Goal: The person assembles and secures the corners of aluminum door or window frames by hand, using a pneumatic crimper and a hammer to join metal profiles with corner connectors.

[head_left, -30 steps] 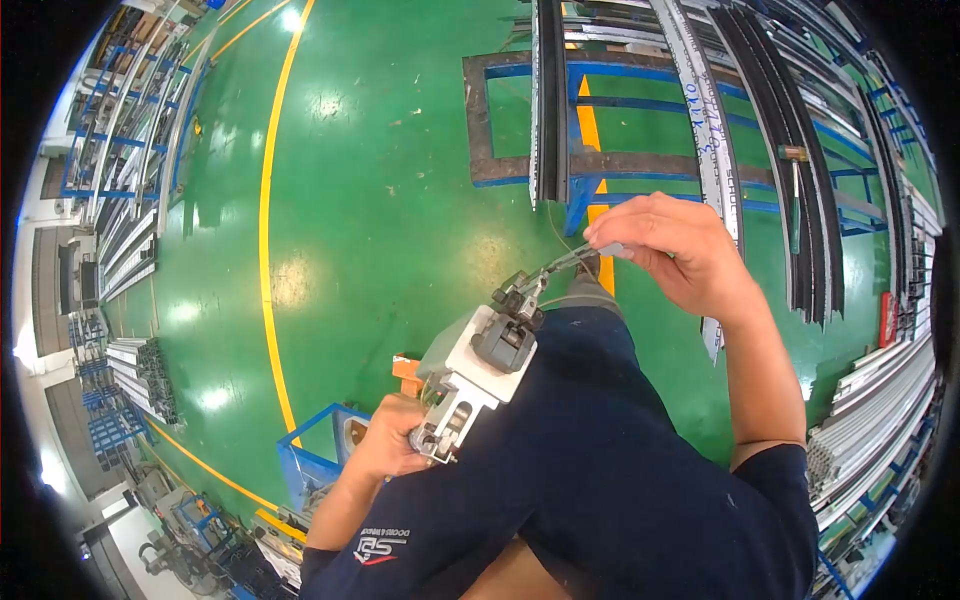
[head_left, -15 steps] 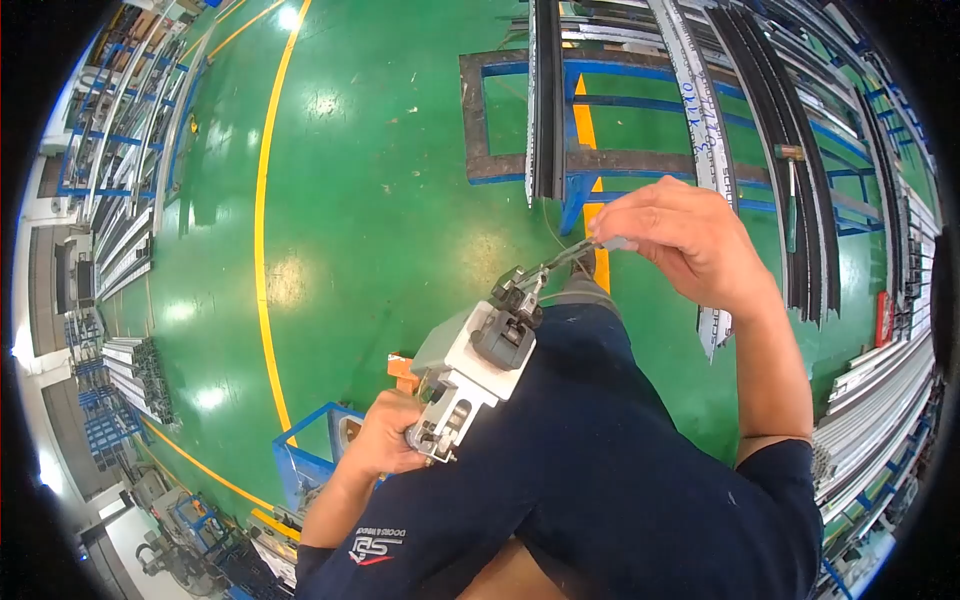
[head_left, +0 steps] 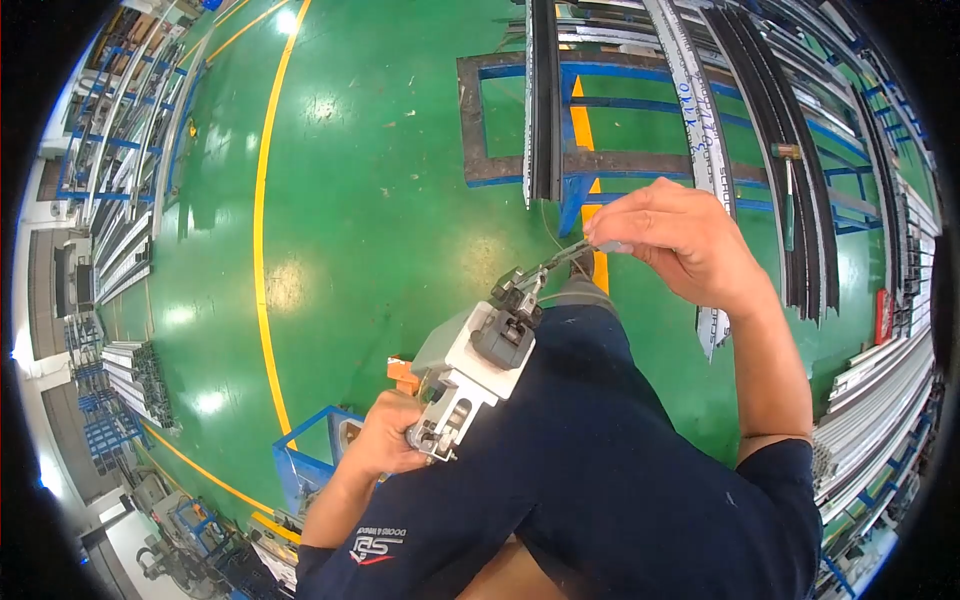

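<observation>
A grey and white metal device [head_left: 470, 355] with black fittings hangs at a slant in front of my dark shirt. My left hand [head_left: 392, 432] is wrapped round its lower end. From its upper end a thin metal arm [head_left: 563, 257] reaches up to the right. The fingertips of my right hand [head_left: 675, 235] pinch the far end of that arm, where a small grey piece shows under the fingers. An orange part [head_left: 402, 371] shows just above my left hand.
A blue-framed rack [head_left: 480, 170] bearing long black and white profiles [head_left: 700, 130] stands ahead, with a hammer [head_left: 788, 190] on them. Profile stacks [head_left: 870, 410] lie at the right. A blue frame [head_left: 300, 470] stands near my left arm. Shelving [head_left: 120, 140] lines the far left.
The view has shifted very slightly. Both hands keep the same hold on the device.
</observation>
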The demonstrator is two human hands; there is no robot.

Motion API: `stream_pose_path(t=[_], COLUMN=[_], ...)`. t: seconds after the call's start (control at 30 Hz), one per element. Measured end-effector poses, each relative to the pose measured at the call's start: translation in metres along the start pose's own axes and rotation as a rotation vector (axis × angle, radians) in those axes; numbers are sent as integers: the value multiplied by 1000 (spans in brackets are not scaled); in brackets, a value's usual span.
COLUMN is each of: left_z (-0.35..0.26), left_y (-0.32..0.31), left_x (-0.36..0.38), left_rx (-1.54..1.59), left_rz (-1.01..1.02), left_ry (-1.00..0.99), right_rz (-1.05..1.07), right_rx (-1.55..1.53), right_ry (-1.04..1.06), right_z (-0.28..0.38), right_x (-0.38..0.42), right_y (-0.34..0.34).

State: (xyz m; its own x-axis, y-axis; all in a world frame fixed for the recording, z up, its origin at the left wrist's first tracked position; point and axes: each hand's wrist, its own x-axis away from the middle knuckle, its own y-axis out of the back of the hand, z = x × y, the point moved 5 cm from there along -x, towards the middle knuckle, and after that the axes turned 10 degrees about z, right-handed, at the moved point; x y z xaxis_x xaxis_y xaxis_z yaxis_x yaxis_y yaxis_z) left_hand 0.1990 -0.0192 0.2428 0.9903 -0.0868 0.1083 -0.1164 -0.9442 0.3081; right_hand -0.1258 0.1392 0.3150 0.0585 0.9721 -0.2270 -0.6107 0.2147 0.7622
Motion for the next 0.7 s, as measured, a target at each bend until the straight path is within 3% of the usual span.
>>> stream_pose_path(t=[0.57, 0.7], left_z=[-2, 1], left_y=[1, 1], left_x=[-5, -1], left_rx=[16, 6], left_rz=[-5, -1], left_ry=[2, 11], right_rz=[163, 33], right_rx=[178, 68], right_ry=[26, -4], right_z=[-10, -14], right_x=[-2, 7], right_y=[-31, -10])
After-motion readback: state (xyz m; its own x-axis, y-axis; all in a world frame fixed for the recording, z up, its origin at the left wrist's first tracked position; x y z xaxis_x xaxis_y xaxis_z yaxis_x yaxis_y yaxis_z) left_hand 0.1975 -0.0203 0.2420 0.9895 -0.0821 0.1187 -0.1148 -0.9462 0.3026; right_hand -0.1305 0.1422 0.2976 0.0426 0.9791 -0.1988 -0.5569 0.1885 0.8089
